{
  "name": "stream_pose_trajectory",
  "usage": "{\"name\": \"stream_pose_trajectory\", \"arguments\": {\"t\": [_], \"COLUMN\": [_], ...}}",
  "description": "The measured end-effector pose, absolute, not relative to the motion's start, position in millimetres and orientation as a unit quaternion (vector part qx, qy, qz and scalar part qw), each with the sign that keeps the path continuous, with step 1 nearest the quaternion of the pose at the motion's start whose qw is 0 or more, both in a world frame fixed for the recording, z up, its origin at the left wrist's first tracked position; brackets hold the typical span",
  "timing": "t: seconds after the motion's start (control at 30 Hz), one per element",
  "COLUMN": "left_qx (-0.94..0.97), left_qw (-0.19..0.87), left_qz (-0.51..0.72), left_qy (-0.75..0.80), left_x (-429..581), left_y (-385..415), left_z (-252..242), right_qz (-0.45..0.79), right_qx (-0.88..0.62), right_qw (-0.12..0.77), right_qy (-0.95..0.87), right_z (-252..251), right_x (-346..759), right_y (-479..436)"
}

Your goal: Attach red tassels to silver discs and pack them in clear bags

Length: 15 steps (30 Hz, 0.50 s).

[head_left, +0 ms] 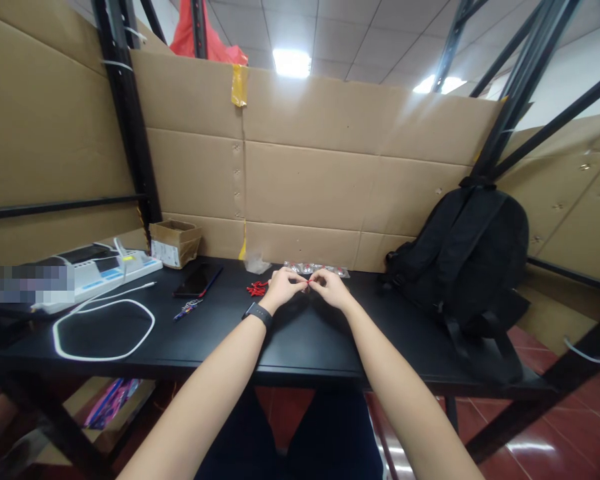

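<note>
Hands, two, mine: left hand [286, 288] and right hand [331, 288], fingertips drawn narrow, meeting above the black table [305, 347] on one small red piece [309, 283], its form too small to tell. Step in hand, as I judge it: fine fingertip work on that piece; the next move calls for a steady pinch from both sides. Red strands [257, 289], one cluster, just beside my left hand. Clear packets [341, 272], one row behind my hands, count partly hidden. Also: one crumpled clear plastic [257, 262], one dark phone [196, 280], one open cardboard box [175, 245], one black backpack [473, 253], one watch [257, 314].
</note>
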<state>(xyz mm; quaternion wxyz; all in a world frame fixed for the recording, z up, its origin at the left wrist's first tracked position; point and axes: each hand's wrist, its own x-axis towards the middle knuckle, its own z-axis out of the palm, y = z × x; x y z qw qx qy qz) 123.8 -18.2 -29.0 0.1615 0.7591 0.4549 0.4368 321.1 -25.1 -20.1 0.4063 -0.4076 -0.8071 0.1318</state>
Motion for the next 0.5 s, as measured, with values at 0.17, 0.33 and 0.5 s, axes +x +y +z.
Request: {"name": "stream_pose_trajectory", "arguments": {"t": [0.17, 0.33, 0.5], "left_qx": [0.776, 0.757, 0.725], "left_qw": [0.124, -0.042, -0.033], "left_qz": [0.401, 0.280, 0.170], "left_qy": [0.471, 0.588, 0.666], "left_x": [123.2, 97.7, 75.2], "left_y": [-19.8, -10.4, 5.0], "left_z": [-26.0, -27.4, -32.5], "right_qz": [0.101, 0.096, 0.122], "right_qx": [-0.444, -0.493, -0.500], "right_qw": [0.396, 0.402, 0.413], "right_qy": [-0.798, -0.766, -0.752], "right_z": [-18.2, -13.0, -10.1], "right_x": [319.9, 326.6, 334.1], "right_y": [-27.5, -30.0, -31.2]}}
